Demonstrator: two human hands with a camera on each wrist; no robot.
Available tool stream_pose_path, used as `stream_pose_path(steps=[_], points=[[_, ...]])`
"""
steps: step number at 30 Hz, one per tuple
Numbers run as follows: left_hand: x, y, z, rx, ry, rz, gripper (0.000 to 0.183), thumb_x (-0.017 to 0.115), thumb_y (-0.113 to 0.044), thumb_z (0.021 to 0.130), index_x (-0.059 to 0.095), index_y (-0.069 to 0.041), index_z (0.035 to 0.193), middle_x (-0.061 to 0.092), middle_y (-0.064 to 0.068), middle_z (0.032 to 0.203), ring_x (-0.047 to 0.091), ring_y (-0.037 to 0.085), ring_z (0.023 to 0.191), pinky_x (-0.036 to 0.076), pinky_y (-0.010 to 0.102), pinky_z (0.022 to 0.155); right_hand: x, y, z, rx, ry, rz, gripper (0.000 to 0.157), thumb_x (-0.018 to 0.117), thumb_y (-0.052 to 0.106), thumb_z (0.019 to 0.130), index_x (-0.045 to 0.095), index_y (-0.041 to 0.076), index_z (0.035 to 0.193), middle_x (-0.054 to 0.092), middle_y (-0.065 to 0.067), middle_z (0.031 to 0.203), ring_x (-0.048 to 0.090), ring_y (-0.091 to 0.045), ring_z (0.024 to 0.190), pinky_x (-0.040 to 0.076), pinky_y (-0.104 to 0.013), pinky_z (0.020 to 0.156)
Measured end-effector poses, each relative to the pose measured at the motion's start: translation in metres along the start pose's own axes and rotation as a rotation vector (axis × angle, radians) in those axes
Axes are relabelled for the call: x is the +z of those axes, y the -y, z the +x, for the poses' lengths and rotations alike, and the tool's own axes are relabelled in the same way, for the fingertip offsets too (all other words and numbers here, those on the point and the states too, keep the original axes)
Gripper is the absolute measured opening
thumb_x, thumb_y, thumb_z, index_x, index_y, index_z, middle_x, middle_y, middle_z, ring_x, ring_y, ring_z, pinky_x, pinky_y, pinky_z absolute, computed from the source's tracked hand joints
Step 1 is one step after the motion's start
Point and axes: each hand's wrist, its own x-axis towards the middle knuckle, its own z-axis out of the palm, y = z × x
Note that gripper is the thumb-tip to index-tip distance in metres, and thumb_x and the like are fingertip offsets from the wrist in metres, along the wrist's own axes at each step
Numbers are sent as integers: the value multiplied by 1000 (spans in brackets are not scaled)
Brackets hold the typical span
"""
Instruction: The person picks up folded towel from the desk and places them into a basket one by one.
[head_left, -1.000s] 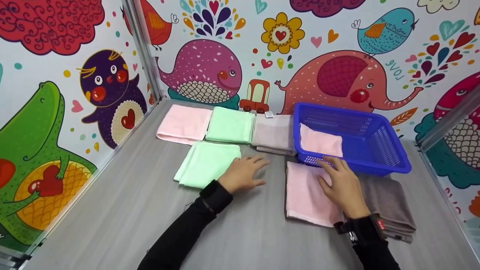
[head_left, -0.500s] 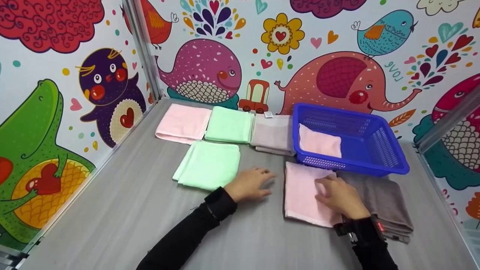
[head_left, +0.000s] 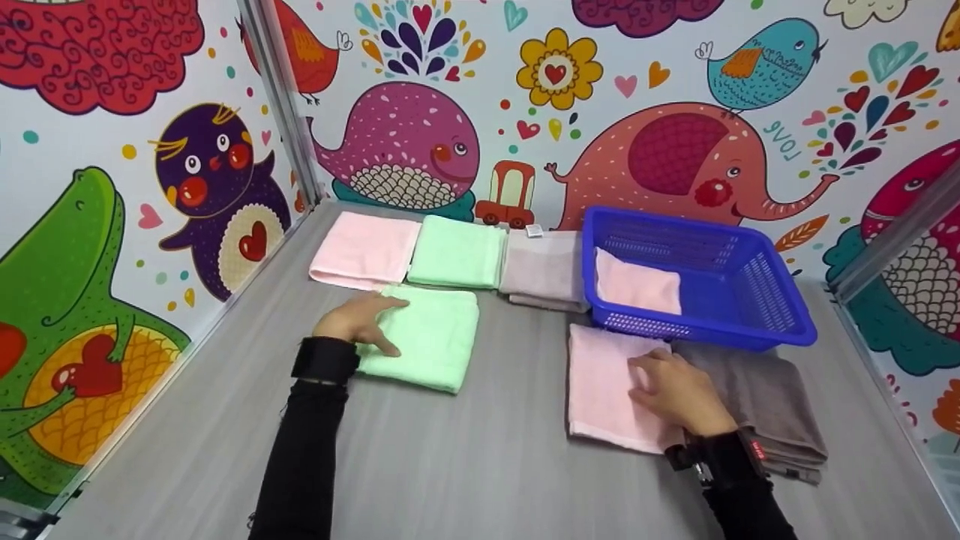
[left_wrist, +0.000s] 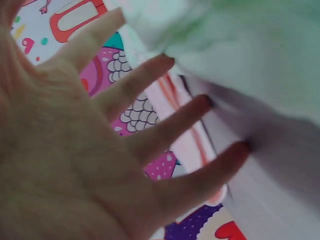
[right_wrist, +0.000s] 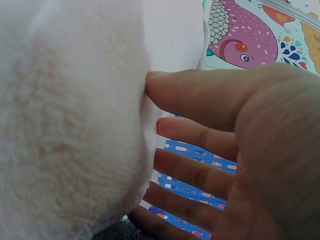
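Observation:
My left hand lies over the left edge of a folded light-green towel. In the left wrist view its fingers are spread and straight, with the tips down by the cloth and the table. My right hand rests on a folded pink towel just in front of the blue basket. Seen from the right wrist, the thumb and the extended fingers touch the pink towel with their tips. Right beside that hand lies a folded grey-brown towel, partly covered by the wrist.
The blue plastic basket stands at the back right with a small pink towel inside. Along the back wall lie a pink towel, a green towel and a light grey towel. Printed panels enclose the grey table.
My left hand has gone from the right side of the front green towel to its left edge. My right hand has dropped from near the basket rim onto the pink towel and stays there.

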Motion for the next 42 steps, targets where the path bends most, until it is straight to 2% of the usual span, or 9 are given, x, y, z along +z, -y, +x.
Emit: stream_pose_path(steps=[4,9,17,20,23,25,27,32,42], points=[[7,-7,4,-4,-8,2,97,95,-24,73,46,-14,156,25,26,167,15,48,157,21,65,123,0,-1,-1,-6,-7,6,40,82,21,82,74,5,118,71,-16,118,68,-40,105,57,-58,84],[21,-31,8,3,-7,-8,95,95,-25,73,49,-18,156,21,26,169,19,46,156,29,62,121,-1,-3,-2,-5,-15,23,43,80,21,82,73,5,121,71,-16,121,68,-41,107,57,-58,85],[48,-72,15,99,-31,7,95,97,-36,71,52,-20,153,27,24,167,27,46,153,38,59,117,-9,1,1,0,-40,7,42,78,22,86,72,6,124,71,-17,121,69,-41,107,57,-61,84],[56,-83,17,132,-32,24,96,97,-38,70,52,-19,153,29,26,165,30,47,151,40,59,116,-12,3,4,-14,-137,30,40,79,19,88,72,6,125,72,-16,116,70,-40,100,57,-59,78],[61,-92,16,156,-34,48,96,97,-39,69,53,-19,152,31,27,164,32,50,149,39,61,115,-14,3,10,-11,-330,68,46,81,13,86,70,10,131,70,-15,117,69,-38,99,56,-57,72],[64,-97,16,171,-39,62,96,97,-39,68,54,-18,151,36,26,160,37,50,146,41,61,114,-15,3,13,-4,-437,79,56,82,10,85,66,12,138,66,-17,128,64,-41,109,54,-59,78],[66,-100,16,182,-42,78,96,97,-39,68,54,-17,151,39,25,157,41,49,141,43,60,112,-15,2,15,8,-482,69,63,82,10,84,62,12,143,61,-19,138,57,-44,120,51,-61,88],[70,-106,17,212,-51,108,94,96,-42,70,55,-16,151,44,24,152,48,47,134,47,57,109,-12,-1,14,20,-429,2,63,82,13,85,61,7,144,59,-21,145,51,-47,132,41,-64,106],[78,-107,20,244,-78,117,93,97,-42,69,57,-13,147,50,23,146,55,47,126,49,53,107,-13,8,19,18,-435,65,66,84,7,81,61,4,143,59,-23,143,51,-48,131,42,-63,106]])
